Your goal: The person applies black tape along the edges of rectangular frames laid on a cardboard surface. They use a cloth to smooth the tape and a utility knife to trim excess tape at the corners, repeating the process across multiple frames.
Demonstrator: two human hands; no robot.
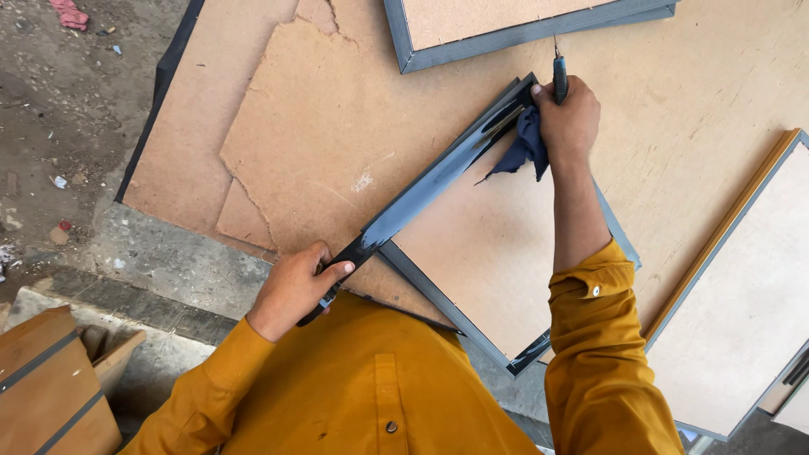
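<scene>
Looks like mid-trim: left hand (295, 286) grips the loose end of the grey edge strip (421, 190) on the framed board (497, 253), right hand (566, 118) clenches a knife (559, 76) and blue rag (524, 147) at the far corner, so next needs a steady, careful cut.

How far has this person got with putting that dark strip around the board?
Done, apparently: the board's lower edges already carry grey edging. In hand: the left hand pulls the dark strip along the upper-left edge, while the right hand, holding a tool and blue cloth, works the top corner. Left: finishing that edge.
</scene>
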